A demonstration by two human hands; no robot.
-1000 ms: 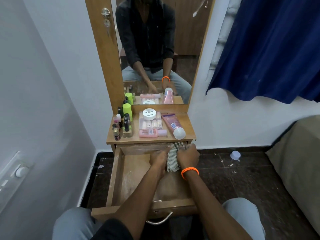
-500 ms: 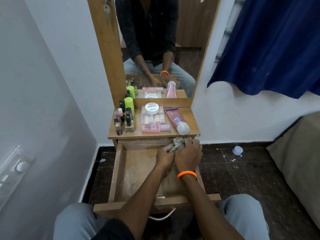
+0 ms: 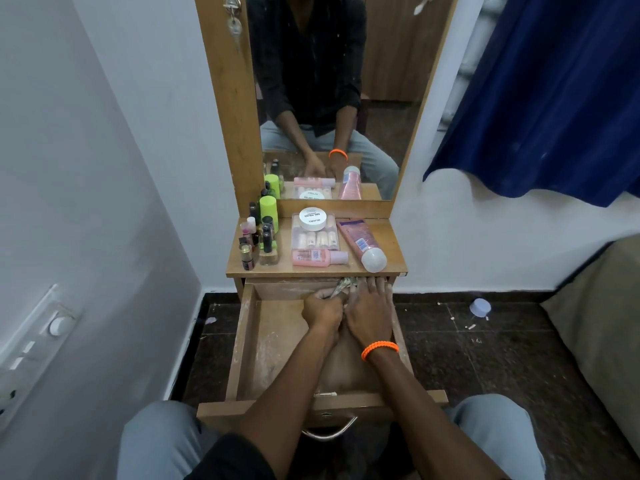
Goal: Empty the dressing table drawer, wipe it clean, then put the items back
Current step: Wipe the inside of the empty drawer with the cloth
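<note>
Below the middle of the frame, the drawer (image 3: pixel 277 344) stands pulled out from under the tabletop (image 3: pixel 391 244), its bare wooden floor streaked with pale dust. Both hands reach to its far right corner, side by side and touching. The left hand (image 3: pixel 322 308) is curled round a striped cloth (image 3: pixel 341 288), which is bunched against the drawer's back wall just under the tabletop's edge. The right hand (image 3: pixel 369 315), with an orange band (image 3: pixel 380 349) on its wrist, lies flatter, its fingers stretched forward onto the cloth; whether they grip it or only press it I cannot tell. Nothing but the cloth and the hands shows inside the drawer.

Above, on the tabletop, sits what the drawer held. At its left edge a cluster of nail polish bottles (image 3: pixel 258 242) stands upright beside a green bottle (image 3: pixel 268 211). At centre lies a clear case of small bottles (image 3: pixel 315 239) with a white round jar (image 3: pixel 313 218) on top, and a pink bottle (image 3: pixel 317 257) lies on its side just in front of the case. To the right a pink tube (image 3: pixel 358 242) with a white cap lies slantwise. The mirror (image 3: pixel 329 98) rises behind them.

On the floor at the right lies a small pale lid (image 3: pixel 480 307).
</note>
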